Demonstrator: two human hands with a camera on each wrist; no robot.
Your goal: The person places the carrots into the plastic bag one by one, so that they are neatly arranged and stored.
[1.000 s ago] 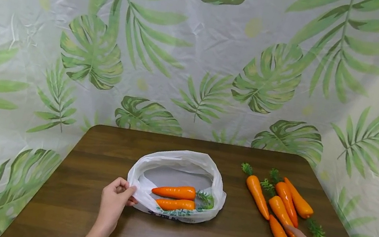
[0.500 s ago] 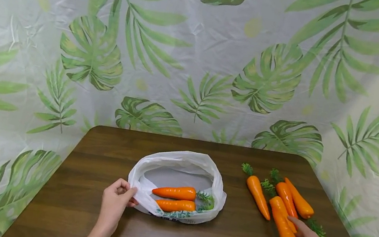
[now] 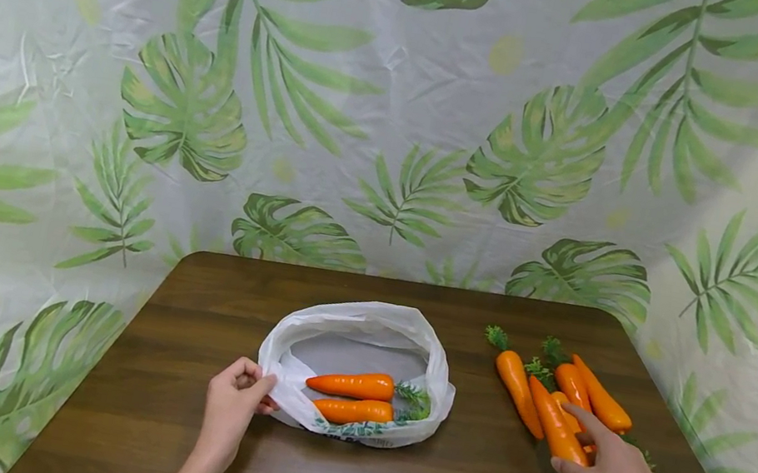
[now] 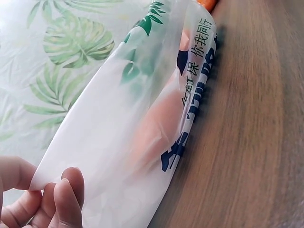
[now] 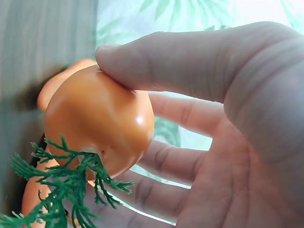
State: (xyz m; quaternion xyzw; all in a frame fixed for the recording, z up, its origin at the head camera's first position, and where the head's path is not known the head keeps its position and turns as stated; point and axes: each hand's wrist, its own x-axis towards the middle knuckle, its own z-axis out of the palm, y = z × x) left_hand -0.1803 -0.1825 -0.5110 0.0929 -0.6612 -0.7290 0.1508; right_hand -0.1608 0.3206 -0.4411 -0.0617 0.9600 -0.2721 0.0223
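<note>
A white plastic bag lies with its mouth spread at the middle of the table. Two carrots with green tops rest inside it. My left hand pinches the left edge of the bag's rim between thumb and fingers; the left wrist view shows the printed bag side stretched from those fingertips. On the right, my right hand grips a carrot near its thick end, tip pointing away. In the right wrist view, thumb and fingers surround this carrot's rounded top, its green leaves hanging down.
Several other carrots lie at the right of the brown wooden table: one carrot nearest the bag, another carrot farther right, others partly under the held one. A leaf-patterned cloth hangs behind the table's far edge.
My right hand has raised its carrot and moved it away from me and slightly left, over the other carrots. The left hand and bag have stayed nearly still.
</note>
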